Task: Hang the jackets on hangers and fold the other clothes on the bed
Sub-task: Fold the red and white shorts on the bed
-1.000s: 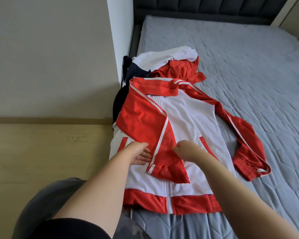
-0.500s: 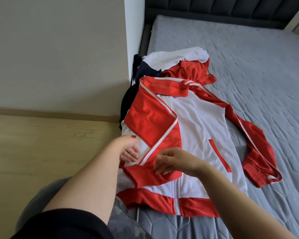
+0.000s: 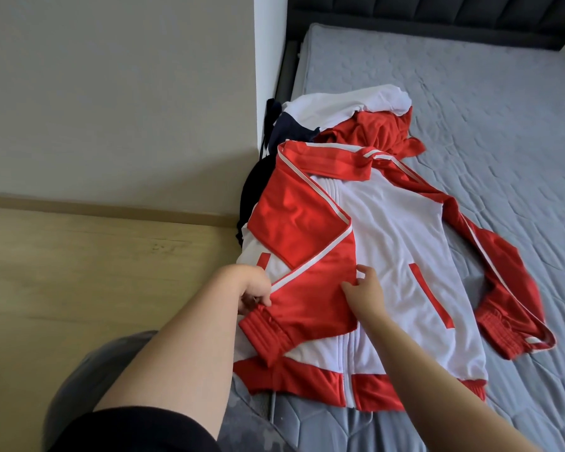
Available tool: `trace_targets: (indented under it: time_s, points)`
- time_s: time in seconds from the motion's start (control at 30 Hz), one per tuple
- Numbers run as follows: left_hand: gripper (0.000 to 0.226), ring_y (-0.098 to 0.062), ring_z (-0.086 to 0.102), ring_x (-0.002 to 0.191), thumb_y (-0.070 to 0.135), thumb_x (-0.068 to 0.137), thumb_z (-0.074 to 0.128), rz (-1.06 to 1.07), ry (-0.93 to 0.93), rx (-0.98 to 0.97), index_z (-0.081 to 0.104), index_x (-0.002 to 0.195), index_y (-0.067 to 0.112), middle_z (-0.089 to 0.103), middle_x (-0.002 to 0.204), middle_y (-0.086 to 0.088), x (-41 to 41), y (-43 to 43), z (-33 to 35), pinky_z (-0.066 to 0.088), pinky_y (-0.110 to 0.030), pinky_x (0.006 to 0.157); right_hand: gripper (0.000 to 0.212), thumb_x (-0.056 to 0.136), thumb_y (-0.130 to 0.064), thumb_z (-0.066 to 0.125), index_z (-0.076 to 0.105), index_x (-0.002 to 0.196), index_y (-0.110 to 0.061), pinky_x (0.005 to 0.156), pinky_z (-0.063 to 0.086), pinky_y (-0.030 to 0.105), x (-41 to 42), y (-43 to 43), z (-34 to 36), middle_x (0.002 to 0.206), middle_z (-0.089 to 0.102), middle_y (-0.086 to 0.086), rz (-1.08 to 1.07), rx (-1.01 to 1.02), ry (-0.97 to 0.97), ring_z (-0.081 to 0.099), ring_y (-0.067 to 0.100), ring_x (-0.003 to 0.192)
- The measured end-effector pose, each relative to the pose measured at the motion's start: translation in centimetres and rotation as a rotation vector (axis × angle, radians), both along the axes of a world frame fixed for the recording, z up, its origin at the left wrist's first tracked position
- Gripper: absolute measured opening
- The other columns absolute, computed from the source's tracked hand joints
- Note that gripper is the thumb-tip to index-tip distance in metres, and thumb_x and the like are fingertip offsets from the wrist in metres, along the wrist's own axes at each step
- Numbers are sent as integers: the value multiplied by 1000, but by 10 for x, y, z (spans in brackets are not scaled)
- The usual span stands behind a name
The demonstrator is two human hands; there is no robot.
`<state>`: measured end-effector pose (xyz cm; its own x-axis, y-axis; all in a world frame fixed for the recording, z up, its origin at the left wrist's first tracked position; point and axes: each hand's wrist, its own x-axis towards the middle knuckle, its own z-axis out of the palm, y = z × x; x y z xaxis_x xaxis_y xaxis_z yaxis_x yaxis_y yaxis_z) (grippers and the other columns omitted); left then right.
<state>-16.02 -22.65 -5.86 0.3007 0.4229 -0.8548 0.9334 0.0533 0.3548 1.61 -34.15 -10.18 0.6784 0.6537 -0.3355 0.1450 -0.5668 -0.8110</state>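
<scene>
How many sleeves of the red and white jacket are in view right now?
2. The folded sleeve lies across the jacket front, with the left hand and right hand at it; the other sleeve lies spread on the bed, right side.

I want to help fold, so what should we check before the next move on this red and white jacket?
1. Red and white zip jacket flat on grey quilted bed: ok.
2. Near red sleeve folded across its front: ok.
3. Left hand grips that sleeve near the cuff: ok.
4. Right hand open, fingers on the fold: ok.
5. Far red sleeve folded in: not ok, spread out.
</scene>
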Motion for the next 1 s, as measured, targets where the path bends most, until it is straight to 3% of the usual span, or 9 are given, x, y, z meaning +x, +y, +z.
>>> trace_targets:
  time_s: [0.07,0.13,0.23,0.33,0.47,0.6,0.77,0.9,1.0]
  points:
    - [34,-23,50,87,11,92,57,-156,96,106,52,120,-7,53,102,-15,-3,1,3,48,-32,72,54,83,-8,54,36,134,-12,57,41,22,1,-1,-1,80,58,-3,44,-33,-46,56,10,68]
    - [40,-24,52,91,20,92,58,-281,164,154,53,123,-5,58,116,-18,-3,-1,4,44,-27,66,55,82,-10,53,35,134,-14,62,42,29,-2,1,-2,77,55,-2,128,-87,-136,57,17,72]
    - [47,-27,60,97,33,89,61,-413,220,204,55,120,-2,60,114,-14,0,1,5,45,-27,68,61,79,-12,57,36,136,-10,84,43,36,-10,-1,-1,111,56,11,201,-22,-456,54,33,104]
    - [59,-27,55,107,38,83,67,-410,195,375,49,127,5,54,120,-10,4,5,-1,48,-32,84,72,83,-32,60,32,145,-9,111,23,45,-15,-8,-10,147,35,14,451,-17,-755,30,30,136]
    - [74,-28,17,139,38,87,60,-270,-146,841,20,147,22,17,153,-9,17,-1,-13,22,-40,113,73,91,-49,45,13,151,-22,116,-5,41,-11,-21,-31,159,-1,-1,724,-200,-687,-5,14,146]
    - [68,-25,1,145,37,95,44,-431,-183,1066,7,151,25,2,159,-4,39,-15,-27,7,-45,115,58,91,-29,56,37,143,-11,117,8,37,-6,-23,-26,155,23,9,422,80,-652,15,21,145]
    - [66,-24,-8,145,34,97,40,-593,-204,1054,3,151,27,-3,159,-1,70,-34,-38,3,-49,115,41,94,-21,50,46,134,-10,99,33,23,15,-27,-17,132,48,2,149,147,-374,44,19,125]
    - [64,-24,-9,145,36,98,38,-614,-197,1022,4,151,28,-4,159,2,86,-38,-44,3,-48,115,36,95,-21,44,46,129,-10,84,45,29,41,-20,-1,116,53,2,-147,218,-95,56,16,99]
    - [63,-24,-8,146,39,98,37,-578,-195,995,5,151,28,-3,159,2,98,-32,-43,5,-49,115,25,96,-22,40,46,114,-7,69,52,33,75,-9,12,100,57,14,-412,388,451,61,23,81]
